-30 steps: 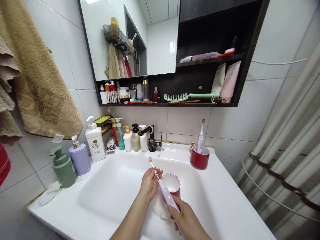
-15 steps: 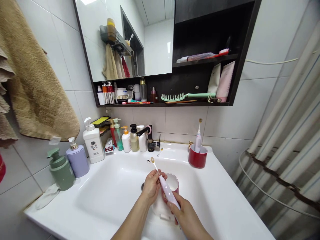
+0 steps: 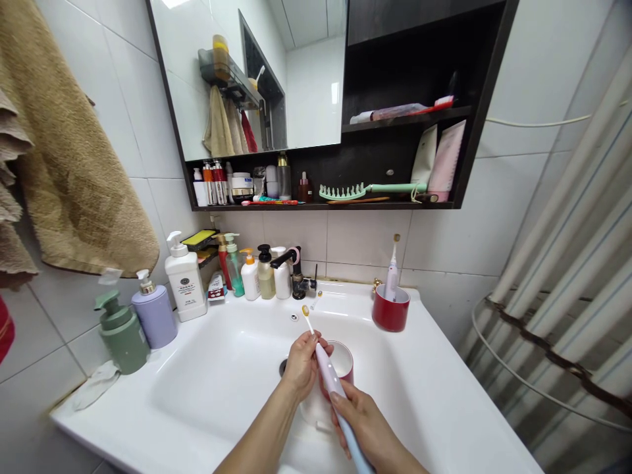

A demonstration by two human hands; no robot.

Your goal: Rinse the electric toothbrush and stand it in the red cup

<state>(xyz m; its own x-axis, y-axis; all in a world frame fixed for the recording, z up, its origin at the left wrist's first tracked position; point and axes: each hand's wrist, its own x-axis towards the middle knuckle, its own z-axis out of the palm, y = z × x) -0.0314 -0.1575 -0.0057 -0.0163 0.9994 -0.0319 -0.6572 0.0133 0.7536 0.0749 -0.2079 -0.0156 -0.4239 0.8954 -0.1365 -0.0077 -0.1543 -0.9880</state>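
Observation:
Over the sink I hold an electric toothbrush with both hands. It slants away from me, its handle pale pink above and light blue at the lower end. My left hand pinches the white neck just below the brush head, whose yellowish bristles point up toward the faucet. My right hand is wrapped round the handle, thumb on top. Behind the toothbrush, in the basin, stands a red cup with a white inside, partly hidden. Beneath my hands lies a whitish object that I cannot make out.
A second red cup on the right rim holds another electric toothbrush. A spare brush head lies near the black faucet. Several pump bottles line the back and left. A dark mirror cabinet hangs above.
The toothbrush has shifted slightly upward and its bluish lower handle now shows more. My right hand's grip has changed a little; the left hand stays at the neck.

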